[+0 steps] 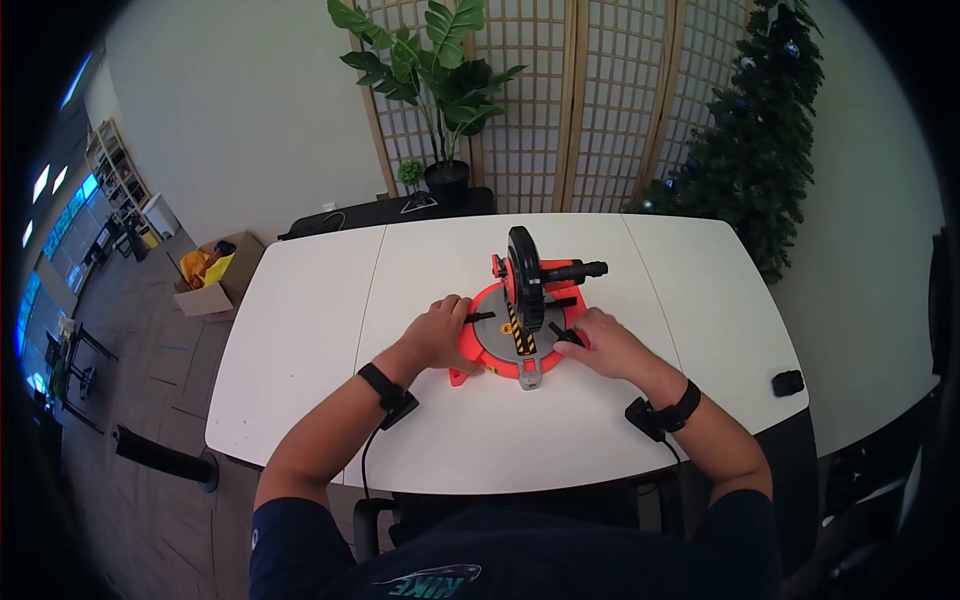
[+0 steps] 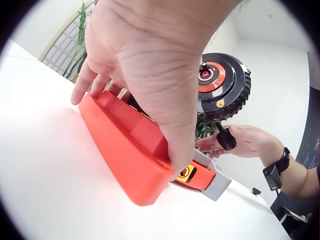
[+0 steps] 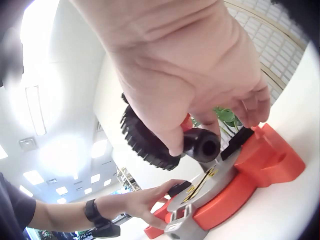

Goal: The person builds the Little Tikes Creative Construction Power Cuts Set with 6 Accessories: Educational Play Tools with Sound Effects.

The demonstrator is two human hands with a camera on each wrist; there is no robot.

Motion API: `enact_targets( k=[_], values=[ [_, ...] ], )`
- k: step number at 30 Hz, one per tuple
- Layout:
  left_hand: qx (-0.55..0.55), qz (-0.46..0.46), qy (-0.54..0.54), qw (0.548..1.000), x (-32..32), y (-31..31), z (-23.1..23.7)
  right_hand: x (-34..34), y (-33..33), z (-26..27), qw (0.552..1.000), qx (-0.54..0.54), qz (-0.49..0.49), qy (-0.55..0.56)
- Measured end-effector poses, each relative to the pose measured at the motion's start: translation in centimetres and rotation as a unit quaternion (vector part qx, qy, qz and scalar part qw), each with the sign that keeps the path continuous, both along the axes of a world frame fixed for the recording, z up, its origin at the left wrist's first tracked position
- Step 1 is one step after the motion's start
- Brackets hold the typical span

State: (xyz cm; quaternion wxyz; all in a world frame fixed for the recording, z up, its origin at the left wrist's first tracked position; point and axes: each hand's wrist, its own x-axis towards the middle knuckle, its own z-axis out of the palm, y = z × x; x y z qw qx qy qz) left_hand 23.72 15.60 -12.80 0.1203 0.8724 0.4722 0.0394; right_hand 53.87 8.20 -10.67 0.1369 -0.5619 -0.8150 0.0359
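Writing first. Shirt [image 1: 515, 550], chest at the lower edge of the head view: NIKE, outline partly cut off. Toy saw [image 1: 527, 280] carries yellow-and-black hazard stripes [image 1: 524, 338] across its grey disc [image 1: 488, 330]. Left wrist view adds 2 stickers the head view gives poorly: a yellow warning label [image 2: 186, 173] on the front of the red base [image 2: 125, 145], and a small round yellow sticker [image 2: 220, 104] on the black toothed wheel [image 2: 237, 75]. Print on both too small to read.

Position: saw upright near the middle of the white bench [image 1: 300, 370], wheel standing over the disc, ribbed black handle [image 1: 585, 271] pointing to the person's right. Head view alone has the small black object [image 1: 788, 383] near the bench's right edge. Right wrist view shows the open, hollow end of the black knob [image 3: 204, 146], which the head view does not; left wrist view shows the knob on a thin rod [image 2: 219, 126].

Left grip [image 1: 436, 335]: curled round the left side of the base, thumb on the near side, fingers over the far side. Closed to the thickness of the red plastic.

Right grip [image 1: 612, 347]: thumb and index finger close on the knob, pinching it beside the wheel; the other fingers are bent, near the base's far part. Whether those other fingers touch the base, cannot tell. 2 wristbands, 1 on each wrist.
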Motion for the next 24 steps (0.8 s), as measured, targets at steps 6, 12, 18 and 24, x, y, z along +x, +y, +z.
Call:
enact_targets(
  k=[6,12,18,24],
  values=[
    [0.013,-0.011,0.012,1.0,0.0,0.1,0.0,-0.8,-1.9,-0.6,0.832,-0.46,0.001,0.308],
    [0.013,-0.014,0.022,1.0,0.0,0.0,0.3,-1.3,-3.0,-3.3,0.744,-0.575,0.0,0.341],
    [0.022,-0.015,0.023,0.999,0.0,0.0,0.1,-1.6,-2.7,-4.6,0.693,-0.606,-0.017,0.39],
    [0.023,-0.016,0.032,0.999,0.0,0.0,0.2,-1.8,-2.9,-5.6,0.641,-0.605,-0.026,0.472]
  ],
)
